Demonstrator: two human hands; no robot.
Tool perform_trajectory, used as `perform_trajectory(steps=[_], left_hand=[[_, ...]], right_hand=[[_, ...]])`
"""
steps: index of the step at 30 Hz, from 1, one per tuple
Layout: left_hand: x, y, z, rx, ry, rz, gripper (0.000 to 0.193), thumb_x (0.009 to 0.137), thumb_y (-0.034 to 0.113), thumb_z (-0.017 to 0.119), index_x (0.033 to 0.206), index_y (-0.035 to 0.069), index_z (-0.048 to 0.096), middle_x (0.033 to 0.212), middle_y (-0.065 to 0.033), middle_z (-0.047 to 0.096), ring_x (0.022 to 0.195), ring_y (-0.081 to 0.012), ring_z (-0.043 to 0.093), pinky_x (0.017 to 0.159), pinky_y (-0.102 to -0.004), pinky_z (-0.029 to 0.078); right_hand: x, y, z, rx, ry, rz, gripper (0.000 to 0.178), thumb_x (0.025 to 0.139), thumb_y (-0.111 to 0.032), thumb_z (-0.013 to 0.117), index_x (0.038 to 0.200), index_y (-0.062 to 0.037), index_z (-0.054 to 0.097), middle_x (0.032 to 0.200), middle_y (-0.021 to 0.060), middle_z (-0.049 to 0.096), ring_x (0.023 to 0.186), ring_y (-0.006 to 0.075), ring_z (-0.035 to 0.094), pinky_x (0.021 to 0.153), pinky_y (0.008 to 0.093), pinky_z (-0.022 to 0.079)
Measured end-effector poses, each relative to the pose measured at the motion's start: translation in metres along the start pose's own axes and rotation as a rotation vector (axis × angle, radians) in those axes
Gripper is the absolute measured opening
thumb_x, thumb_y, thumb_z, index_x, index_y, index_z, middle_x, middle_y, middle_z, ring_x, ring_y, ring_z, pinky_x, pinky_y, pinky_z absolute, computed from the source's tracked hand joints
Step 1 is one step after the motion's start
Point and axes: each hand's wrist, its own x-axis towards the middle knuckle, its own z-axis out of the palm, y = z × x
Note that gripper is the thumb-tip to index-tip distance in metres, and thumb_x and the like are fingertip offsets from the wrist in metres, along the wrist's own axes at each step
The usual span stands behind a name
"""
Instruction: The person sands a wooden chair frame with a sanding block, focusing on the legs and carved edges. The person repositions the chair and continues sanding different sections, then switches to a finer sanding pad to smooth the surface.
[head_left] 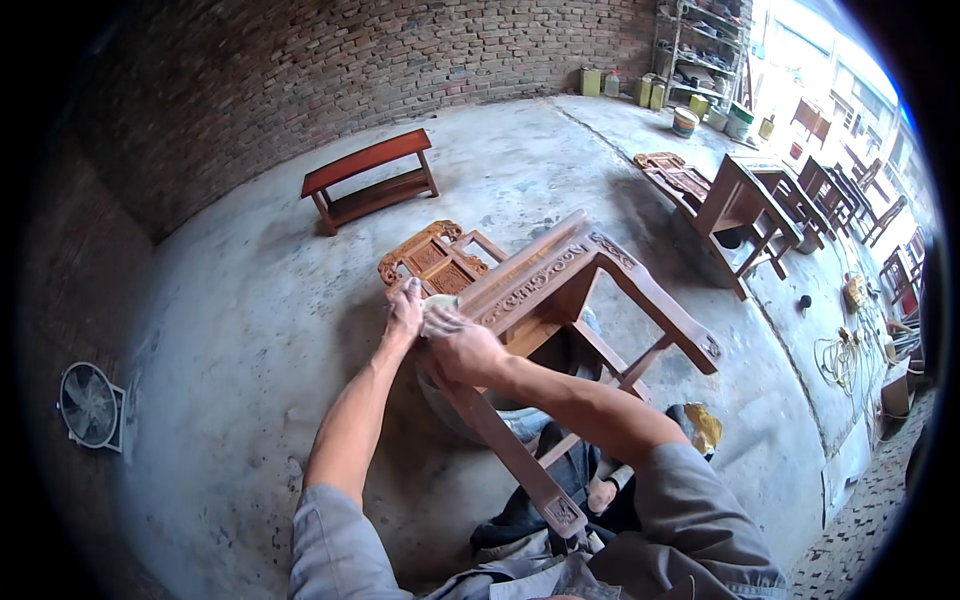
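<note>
A brown wooden chair with a carved apron lies tipped over in front of me, its legs pointing toward me and to the right. Its carved back panel extends away on the far side. My left hand grips the chair's left corner. Right beside it, my right hand is closed on a pale, dusty folded sheet pressed against the wood. Whether the sheet is cloth or sandpaper I cannot make out. Beneath the chair is a round grey support, partly hidden.
A low reddish bench stands farther off, before a brick wall. More wooden furniture lines the right side. Tins and buckets stand near a shelf. A fan sits at left; loose cables lie at right.
</note>
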Motion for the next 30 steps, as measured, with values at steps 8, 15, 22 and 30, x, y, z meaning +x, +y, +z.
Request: perform_trajectory(steps=[8, 15, 22, 30], left_hand=[[-0.125, 0.078, -0.059, -0.455, -0.112, 0.247, 0.045, 0.100, 0.022, 0.062, 0.136, -0.004, 0.054, 0.120, -0.0159, 0.067, 0.090, -0.0147, 0.065, 0.083, -0.0311, 0.053], [-0.215, 0.152, -0.078, -0.629, -0.847, -0.007, 0.057, 0.087, 0.008, 0.075, 0.138, -0.003, 0.052, 0.111, -0.0137, 0.069, 0.078, -0.0152, 0.070, 0.061, -0.0276, 0.060], [-0.247, 0.122, -0.063, -1.182, -0.670, -0.467, 0.029, 0.100, 0.023, 0.059, 0.120, 0.003, 0.064, 0.108, -0.0175, 0.072, 0.078, -0.0188, 0.073, 0.047, -0.0265, 0.056], [-0.231, 0.101, -0.084, -1.630, -0.398, -0.441, 0.042, 0.101, 0.017, 0.056, 0.138, -0.002, 0.048, 0.137, -0.0197, 0.056, 0.131, -0.0319, 0.053, 0.111, -0.0412, 0.048]], right_hand=[[-0.052, -0.031, -0.168, 0.212, -0.100, 0.188, 0.020, 0.088, -0.013, 0.066, 0.105, -0.0062, 0.073, 0.086, 0.0105, 0.066, 0.084, 0.0277, 0.065, 0.075, 0.0398, 0.054], [-0.068, -0.082, -0.211, 0.421, -0.194, 0.223, 0.012, 0.081, -0.012, 0.075, 0.089, -0.0048, 0.069, 0.080, 0.0088, 0.063, 0.077, 0.0276, 0.064, 0.067, 0.0373, 0.053], [-0.071, -0.049, -0.226, 0.301, -0.223, 0.256, 0.016, 0.086, -0.013, 0.070, 0.101, -0.0055, 0.067, 0.092, 0.0139, 0.066, 0.087, 0.0335, 0.066, 0.076, 0.0399, 0.054], [-0.236, 0.133, -0.288, -0.350, -0.283, 1.000, 0.046, 0.099, -0.037, 0.052, 0.132, -0.0045, 0.055, 0.127, 0.0245, 0.060, 0.111, 0.0432, 0.061, 0.098, 0.0500, 0.046]])
